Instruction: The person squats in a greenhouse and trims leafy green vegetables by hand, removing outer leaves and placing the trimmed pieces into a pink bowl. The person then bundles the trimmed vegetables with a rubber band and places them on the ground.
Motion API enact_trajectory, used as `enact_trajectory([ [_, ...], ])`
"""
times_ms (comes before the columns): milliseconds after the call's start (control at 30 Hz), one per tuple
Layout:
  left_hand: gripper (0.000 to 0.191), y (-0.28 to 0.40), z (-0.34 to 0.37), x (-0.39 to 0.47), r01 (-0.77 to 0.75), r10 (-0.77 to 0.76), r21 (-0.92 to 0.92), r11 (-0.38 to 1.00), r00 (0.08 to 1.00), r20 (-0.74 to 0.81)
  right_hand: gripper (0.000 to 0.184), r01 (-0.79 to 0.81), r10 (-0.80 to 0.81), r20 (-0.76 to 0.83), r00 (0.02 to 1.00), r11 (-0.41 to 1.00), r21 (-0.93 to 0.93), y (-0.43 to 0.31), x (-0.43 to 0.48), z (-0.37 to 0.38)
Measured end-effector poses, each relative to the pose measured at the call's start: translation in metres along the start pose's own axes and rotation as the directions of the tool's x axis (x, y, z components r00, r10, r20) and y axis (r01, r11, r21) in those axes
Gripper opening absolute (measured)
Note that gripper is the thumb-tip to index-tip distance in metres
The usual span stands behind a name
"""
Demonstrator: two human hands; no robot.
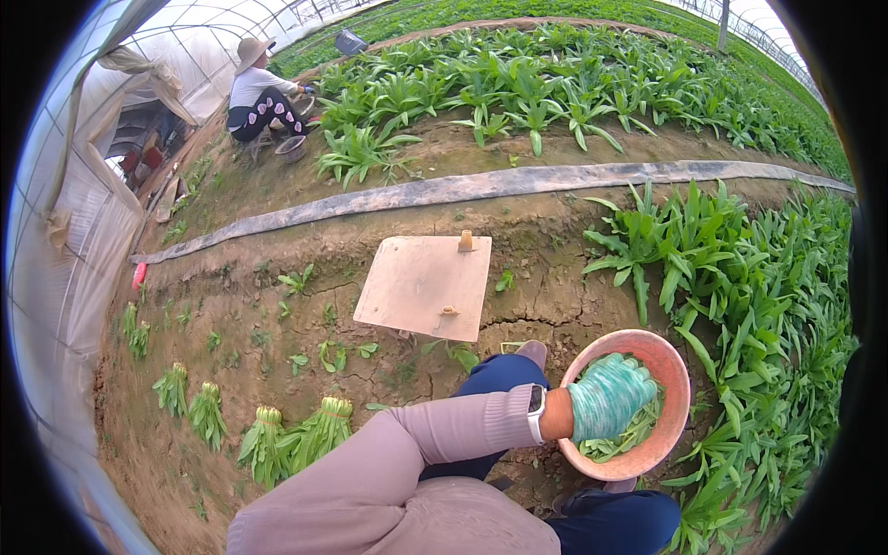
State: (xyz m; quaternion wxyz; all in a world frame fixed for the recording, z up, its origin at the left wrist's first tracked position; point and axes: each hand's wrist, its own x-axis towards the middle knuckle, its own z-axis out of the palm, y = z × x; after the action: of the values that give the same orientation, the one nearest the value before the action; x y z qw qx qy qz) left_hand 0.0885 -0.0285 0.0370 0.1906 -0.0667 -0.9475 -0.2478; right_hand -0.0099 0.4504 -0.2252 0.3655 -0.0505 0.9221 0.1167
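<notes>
My left hand (pixel 613 397), in a green and white knit glove, reaches into an orange plastic basin (pixel 581 454) between my knees. Its fingers curl down over loose green leaves (pixel 628 437); whether they grip any is hidden. A watch (pixel 535 415) is on that wrist. Out of view is my right hand. Up and left of the basin, a flat light-coloured board (pixel 416 281) with two short upright pegs stands just above the soil. Tied bundles of leafy greens (pixel 326 430) lie at the lower left, stem ends towards the top of the picture.
Tall leafy plants (pixel 742 277) grow close along the right. A long flattened strip of sheeting (pixel 444 191) crosses the soil beyond the board. Past it, another person (pixel 260 90) in a sun hat sits low by a plant bed, near a basket (pixel 290 147). Plastic greenhouse sheeting (pixel 83 277) borders the left.
</notes>
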Motion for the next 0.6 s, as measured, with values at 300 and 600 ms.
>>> enact_trajectory([
  [300, 0.015, 0.008, -0.028, 0.008, 0.056, -0.056, 0.005, 0.998, 0.998, 0.023, 0.038, 0.146, -0.147, -0.020, 0.989, 0.936, 0.320, 0.008, -0.073, 0.152],
  [600, 0.009, 0.036, -0.002, 0.033, 0.035, -0.026, -0.051, 0.998, 0.987, 0.161, 0.030, 0.177, -0.077, -0.291, 0.954, 0.925, 0.336, -0.049, -0.001, -0.035],
])
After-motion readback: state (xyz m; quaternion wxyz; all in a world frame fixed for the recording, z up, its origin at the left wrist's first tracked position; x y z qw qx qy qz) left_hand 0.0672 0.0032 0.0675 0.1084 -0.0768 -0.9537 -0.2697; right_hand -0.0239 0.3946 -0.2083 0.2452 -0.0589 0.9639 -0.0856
